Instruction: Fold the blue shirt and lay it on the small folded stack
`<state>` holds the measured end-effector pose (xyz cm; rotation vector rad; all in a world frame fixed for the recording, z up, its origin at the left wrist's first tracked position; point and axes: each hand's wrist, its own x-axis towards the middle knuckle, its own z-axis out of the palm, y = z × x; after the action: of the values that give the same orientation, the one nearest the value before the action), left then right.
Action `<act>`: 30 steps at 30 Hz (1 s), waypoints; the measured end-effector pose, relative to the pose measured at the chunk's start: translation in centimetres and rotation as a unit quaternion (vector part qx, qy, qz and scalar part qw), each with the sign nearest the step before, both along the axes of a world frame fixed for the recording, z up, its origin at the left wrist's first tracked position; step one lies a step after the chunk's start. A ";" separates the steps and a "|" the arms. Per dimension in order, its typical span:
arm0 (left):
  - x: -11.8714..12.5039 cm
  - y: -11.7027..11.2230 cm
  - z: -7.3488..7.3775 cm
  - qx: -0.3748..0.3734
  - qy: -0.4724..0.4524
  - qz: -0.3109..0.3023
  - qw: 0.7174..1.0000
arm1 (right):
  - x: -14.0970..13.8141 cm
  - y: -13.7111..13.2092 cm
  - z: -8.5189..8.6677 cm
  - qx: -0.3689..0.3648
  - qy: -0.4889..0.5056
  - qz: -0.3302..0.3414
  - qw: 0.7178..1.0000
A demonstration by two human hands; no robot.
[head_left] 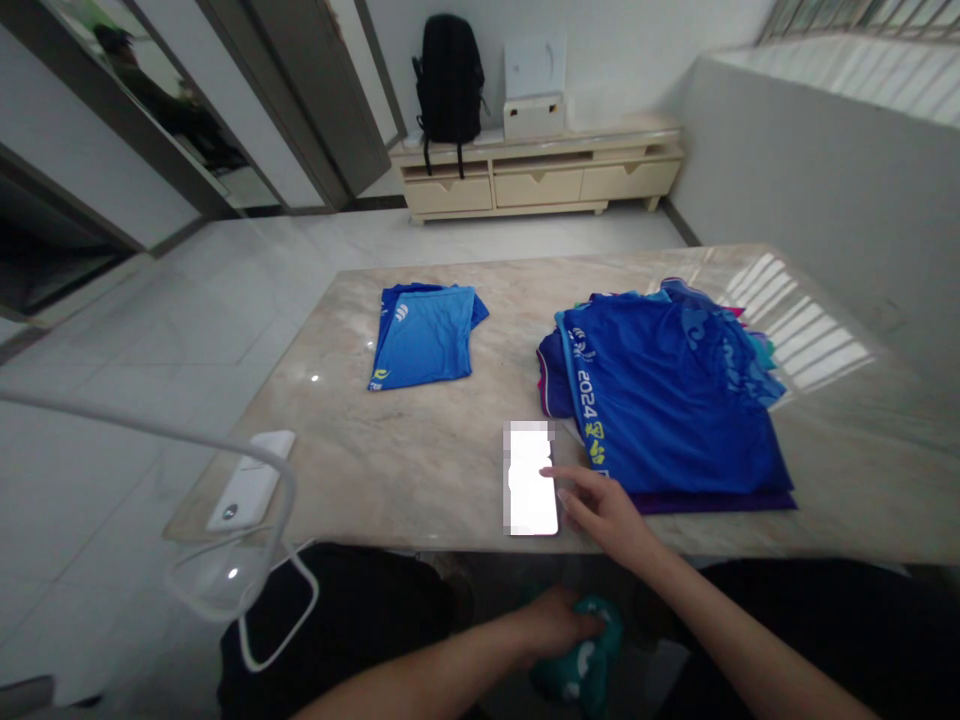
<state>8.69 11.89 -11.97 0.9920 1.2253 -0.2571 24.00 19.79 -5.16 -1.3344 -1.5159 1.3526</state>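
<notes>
My right hand (604, 510) reaches over the front of the marble table with its index finger stretched out. That fingertip is on the bright, blurred-out screen of a phone (531, 490), which lies flat near the table edge. Below the edge, between my knees, my left hand (559, 622) is closed on a crumpled teal cloth with white marks (581, 665). Just right of the phone rises a pile of blue garments (675, 400), with "2024" printed on the top one. Two folded blue garments (427, 335) lie overlapped farther left.
A white device (251, 480) lies at the table's left, near a pale curved cable (289, 490). Behind the table (420, 450) stands a low cabinet (536, 185) bearing a black backpack (451, 80) and a white box (534, 115). A person's reflection shows at upper left.
</notes>
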 end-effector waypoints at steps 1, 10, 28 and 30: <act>0.0 0.0 0.0 -0.001 0.000 -0.001 1.000 | 0.0 0.0 0.0 -0.008 0.006 -0.001 1.000; -0.1 0.0 -0.3 0.001 0.012 -0.010 1.000 | -0.1 0.0 0.2 -0.014 -0.003 -0.011 1.000; -0.2 -0.3 -1.0 0.001 0.006 -0.002 1.000 | -0.1 0.1 0.4 0.004 -0.011 -0.013 1.000; -0.1 -0.3 -1.1 0.001 -0.001 0.000 1.000 | -0.1 0.1 0.4 0.009 -0.007 -0.012 1.000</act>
<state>8.54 11.58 -13.04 0.9933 1.2237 -0.2551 23.88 19.84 -4.74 -1.3491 -1.5135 1.3157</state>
